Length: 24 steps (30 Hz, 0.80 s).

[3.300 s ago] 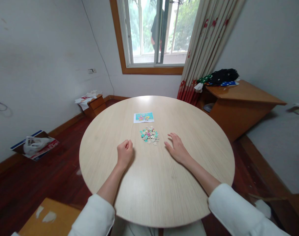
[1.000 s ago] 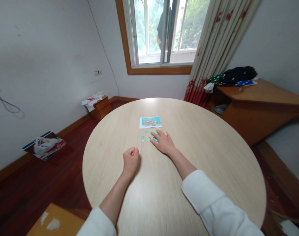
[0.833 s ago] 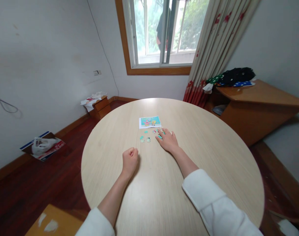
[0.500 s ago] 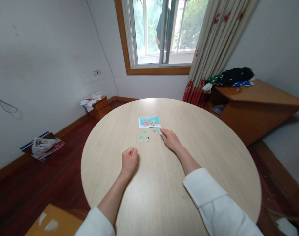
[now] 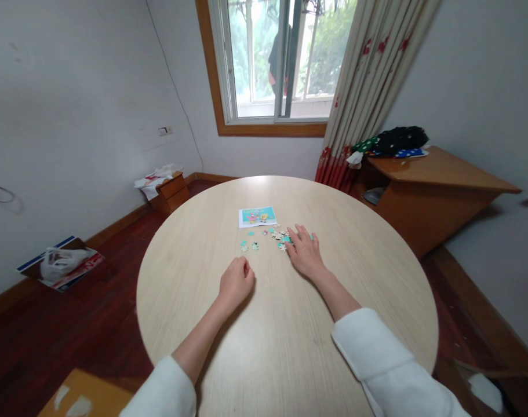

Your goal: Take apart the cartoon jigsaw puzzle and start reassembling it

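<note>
My right hand (image 5: 306,252) lies open with its fingers spread over a cluster of jigsaw pieces (image 5: 282,238), some teal and some pale side up. A teal piece shows beyond its fingertips on the right. Curled into a fist, my left hand (image 5: 237,281) rests on the table nearer to me; whether anything is inside cannot be seen. Between the hands and the picture sheet (image 5: 258,216) lie several single pieces, among them a pale one with a dark mark (image 5: 255,246). The sheet shows a pink and a yellow cartoon figure on a teal background.
The round pale wooden table (image 5: 264,365) stands before a window (image 5: 281,63) and a curtain (image 5: 368,75). A wooden desk (image 5: 446,191) with clothes is at the right. A small cabinet (image 5: 172,194) and a plastic bag (image 5: 64,262) are on the left.
My right hand has spread its fingers and moved right, uncovering more of the piece cluster. My left fist has turned and shifted slightly right. The whole view has swung a little.
</note>
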Each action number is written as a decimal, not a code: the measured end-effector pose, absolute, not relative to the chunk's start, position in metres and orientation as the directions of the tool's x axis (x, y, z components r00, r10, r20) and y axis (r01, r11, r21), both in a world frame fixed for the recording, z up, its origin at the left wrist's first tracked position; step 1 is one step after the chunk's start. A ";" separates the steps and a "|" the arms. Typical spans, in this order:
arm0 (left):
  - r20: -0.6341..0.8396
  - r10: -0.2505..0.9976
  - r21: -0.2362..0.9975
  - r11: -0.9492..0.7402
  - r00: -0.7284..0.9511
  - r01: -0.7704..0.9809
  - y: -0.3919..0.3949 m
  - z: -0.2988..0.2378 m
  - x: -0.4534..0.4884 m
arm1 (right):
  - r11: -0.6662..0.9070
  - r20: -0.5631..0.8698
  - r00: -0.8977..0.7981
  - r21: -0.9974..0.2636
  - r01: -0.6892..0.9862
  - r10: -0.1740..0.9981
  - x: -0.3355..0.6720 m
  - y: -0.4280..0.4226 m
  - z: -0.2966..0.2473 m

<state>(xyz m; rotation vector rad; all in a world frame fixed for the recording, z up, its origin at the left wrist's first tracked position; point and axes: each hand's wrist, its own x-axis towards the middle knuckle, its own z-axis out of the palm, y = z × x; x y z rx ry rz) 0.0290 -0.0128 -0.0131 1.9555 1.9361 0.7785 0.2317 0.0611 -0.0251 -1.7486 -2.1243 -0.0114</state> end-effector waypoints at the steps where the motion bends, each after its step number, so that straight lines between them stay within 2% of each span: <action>1: 0.153 0.988 0.476 -0.064 -0.011 0.877 -0.010 -0.010 0.033 | 0.256 0.279 -0.192 -0.214 0.943 0.941 0.226 0.057 -0.025; 4: 0.155 0.987 0.301 -0.088 0.042 0.949 0.001 -0.004 0.045 | 0.311 0.196 -0.277 -0.170 0.935 0.941 0.212 0.049 -0.026; 6: 0.142 0.989 0.234 -0.081 0.049 0.969 0.010 -0.005 0.052 | 0.314 0.173 -0.287 -0.158 0.936 0.942 0.209 0.049 -0.027; 12: 0.062 0.997 0.167 -0.056 0.046 0.984 0.026 -0.020 0.062 | 0.229 0.232 -0.191 -0.149 0.962 0.954 0.214 0.057 -0.031; 15: 0.080 0.995 0.168 -0.080 0.067 0.983 0.027 -0.024 0.059 | 0.228 0.331 -0.171 -0.144 0.963 0.928 0.208 0.058 -0.031; 17: 0.112 0.991 0.181 -0.097 0.078 0.979 0.028 -0.025 0.058 | 0.308 0.381 -0.234 -0.145 0.940 0.894 0.200 0.058 -0.029; 20: 0.174 0.981 0.228 -0.122 0.083 0.966 0.030 -0.026 0.057 | 0.445 0.378 -0.357 -0.177 0.878 0.854 0.184 0.060 -0.026; 24: 0.269 0.961 0.378 -0.166 0.064 0.911 0.038 -0.030 0.052 | 0.501 0.348 -0.407 -0.245 0.830 0.844 0.165 0.070 -0.022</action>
